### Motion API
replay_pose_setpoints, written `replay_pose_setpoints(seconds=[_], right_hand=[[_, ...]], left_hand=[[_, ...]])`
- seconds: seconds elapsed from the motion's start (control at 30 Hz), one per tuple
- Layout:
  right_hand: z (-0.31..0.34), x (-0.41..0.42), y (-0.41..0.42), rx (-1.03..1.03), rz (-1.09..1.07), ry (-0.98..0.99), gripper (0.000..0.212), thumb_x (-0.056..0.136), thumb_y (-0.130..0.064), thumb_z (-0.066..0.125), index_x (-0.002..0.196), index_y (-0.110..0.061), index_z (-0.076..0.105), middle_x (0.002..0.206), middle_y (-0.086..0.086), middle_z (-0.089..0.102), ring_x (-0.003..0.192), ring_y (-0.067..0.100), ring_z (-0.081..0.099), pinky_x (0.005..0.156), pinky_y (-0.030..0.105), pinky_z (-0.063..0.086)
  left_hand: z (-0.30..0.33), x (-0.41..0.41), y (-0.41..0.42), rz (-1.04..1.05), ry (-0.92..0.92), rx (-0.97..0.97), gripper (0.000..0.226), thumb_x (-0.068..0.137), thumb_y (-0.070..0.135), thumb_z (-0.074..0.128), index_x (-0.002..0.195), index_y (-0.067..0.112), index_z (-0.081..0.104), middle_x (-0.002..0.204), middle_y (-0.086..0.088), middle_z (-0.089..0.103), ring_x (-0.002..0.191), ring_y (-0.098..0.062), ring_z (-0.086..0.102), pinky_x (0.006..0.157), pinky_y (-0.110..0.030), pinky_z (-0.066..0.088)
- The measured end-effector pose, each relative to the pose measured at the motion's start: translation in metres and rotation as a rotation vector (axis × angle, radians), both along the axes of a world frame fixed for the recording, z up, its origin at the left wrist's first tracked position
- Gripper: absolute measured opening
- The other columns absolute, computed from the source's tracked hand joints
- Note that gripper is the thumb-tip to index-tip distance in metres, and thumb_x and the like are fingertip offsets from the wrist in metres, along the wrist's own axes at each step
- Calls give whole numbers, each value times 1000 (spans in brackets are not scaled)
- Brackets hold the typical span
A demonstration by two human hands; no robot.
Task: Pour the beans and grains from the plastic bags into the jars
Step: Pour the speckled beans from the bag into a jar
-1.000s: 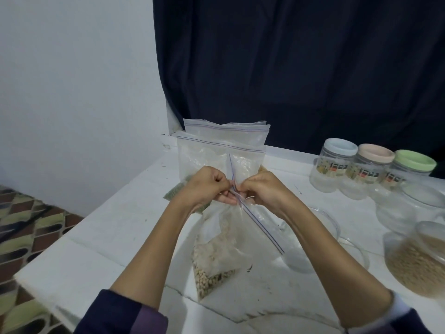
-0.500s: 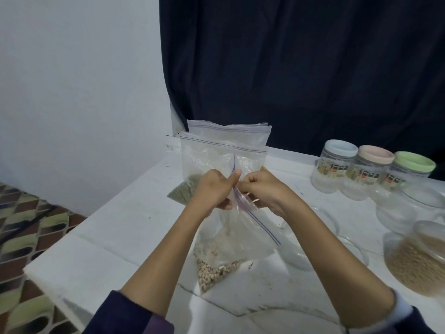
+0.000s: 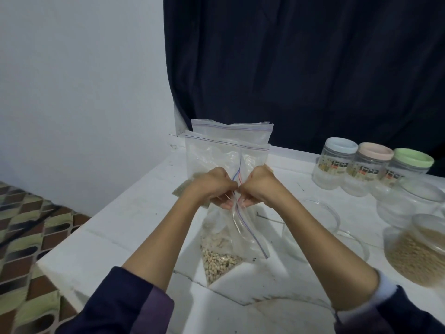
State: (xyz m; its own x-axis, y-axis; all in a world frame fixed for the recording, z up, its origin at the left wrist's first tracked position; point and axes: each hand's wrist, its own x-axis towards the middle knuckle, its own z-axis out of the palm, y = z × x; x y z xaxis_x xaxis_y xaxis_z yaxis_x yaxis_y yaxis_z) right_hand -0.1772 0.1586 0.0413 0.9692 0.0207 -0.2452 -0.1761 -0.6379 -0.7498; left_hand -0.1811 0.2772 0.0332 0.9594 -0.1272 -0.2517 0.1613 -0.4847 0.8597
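Observation:
A clear zip bag [image 3: 224,247] hangs over the white table [image 3: 125,220], with pale beans gathered in its lower corner. My left hand [image 3: 212,186] and my right hand [image 3: 257,186] pinch the two sides of its zip strip close together, knuckles up. An open clear jar [image 3: 313,227] stands just right of the bag, partly behind my right forearm. At the right edge a jar [image 3: 416,251] holds tan grains.
More zip bags [image 3: 228,145] lean upright behind my hands against a dark curtain. Three lidded jars, with blue [image 3: 334,165], pink [image 3: 368,169] and green [image 3: 407,172] lids, stand at the back right beside a larger clear jar [image 3: 414,201]. The table's edge drops to a patterned floor on the left.
Both hands have risen slightly and turned knuckles up while pinching the zip strip. The zip's two sides now show separated near my fingers. The bag hangs more upright.

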Motion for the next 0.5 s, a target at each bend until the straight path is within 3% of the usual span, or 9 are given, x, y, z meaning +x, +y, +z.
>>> replay_pose_setpoints(seconds=[0.07,0.17,0.23,0.33,0.4,0.5], right_hand=[[-1,3,-1,-67,-16,-10,9,87,2,63,90,-1,55,72,16,61,32,19,57,39,23,52],[-6,8,-10,-151,-35,-52,15,86,-4,67,85,-3,52,72,12,62,50,27,67,68,37,61],[-6,10,-18,-208,-54,-87,17,86,-10,68,84,-7,52,72,7,65,62,28,71,78,38,59],[-2,13,-30,-316,-104,-121,19,85,-21,71,89,-11,55,83,2,69,63,20,71,62,26,49],[1,17,-37,-371,-137,-131,21,84,-25,73,85,-12,57,83,1,70,59,16,68,53,22,40],[4,24,-48,-454,-161,-161,22,83,-25,74,78,-12,57,75,1,71,57,14,67,52,22,40]], left_hand=[[-4,4,1,52,-85,37,20,89,2,54,69,5,49,66,-12,59,51,-18,56,40,-19,50],[-9,13,13,150,-205,104,17,82,4,60,68,8,52,61,-7,63,49,-18,57,43,-19,47],[-11,17,26,165,-269,163,14,79,5,62,68,9,55,60,-3,65,53,-19,61,53,-26,50],[-13,20,44,86,-411,282,12,75,6,64,68,12,57,61,5,60,60,-17,56,67,-36,53],[-14,22,56,53,-504,353,14,75,8,63,66,16,57,62,9,57,63,-15,52,67,-35,48],[-14,28,76,68,-556,429,17,79,14,68,67,18,56,64,11,56,62,-12,50,61,-27,39]])
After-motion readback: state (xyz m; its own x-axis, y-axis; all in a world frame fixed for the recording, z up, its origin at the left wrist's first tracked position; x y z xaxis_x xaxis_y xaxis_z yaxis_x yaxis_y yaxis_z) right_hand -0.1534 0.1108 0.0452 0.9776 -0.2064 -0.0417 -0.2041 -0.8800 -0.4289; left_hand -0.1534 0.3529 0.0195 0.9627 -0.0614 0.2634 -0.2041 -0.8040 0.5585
